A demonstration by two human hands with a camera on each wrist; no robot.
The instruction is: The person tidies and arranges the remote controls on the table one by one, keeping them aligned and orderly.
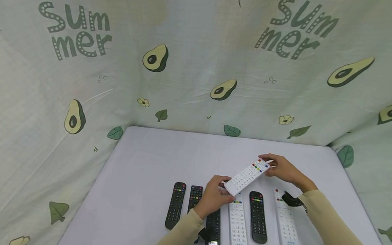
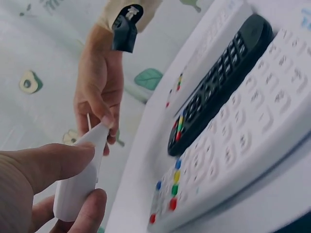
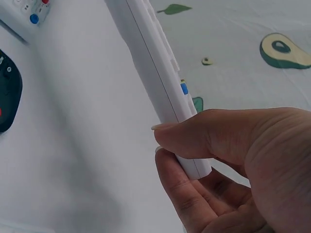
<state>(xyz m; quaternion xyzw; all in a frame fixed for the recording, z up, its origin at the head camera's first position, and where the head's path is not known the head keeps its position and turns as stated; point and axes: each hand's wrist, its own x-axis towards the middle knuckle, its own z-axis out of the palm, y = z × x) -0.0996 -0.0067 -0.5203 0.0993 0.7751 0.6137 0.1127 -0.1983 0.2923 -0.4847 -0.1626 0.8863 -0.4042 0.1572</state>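
A white remote control (image 1: 246, 178) is held above the table, tilted, with its button face showing in the head view. My left hand (image 1: 213, 195) pinches its lower end between thumb and fingers. At the upper end, by the coloured buttons, my right hand (image 1: 283, 170) grips it between thumb and fingertips. The right wrist view shows the remote's (image 3: 158, 73) side seam and a blue button near the right thumb. Directly below the left hand lie a white remote (image 1: 238, 226) and a black remote (image 1: 213, 225), the latter partly covered by the left wrist.
Several remotes lie in a row along the table (image 1: 134, 193): a black one (image 1: 175, 205) at the left end, another black one (image 1: 196, 194) partly behind the left arm, a black one (image 1: 258, 218) and a white one (image 1: 287, 227) at right. Printed cloth (image 1: 194, 36) hangs around the table.
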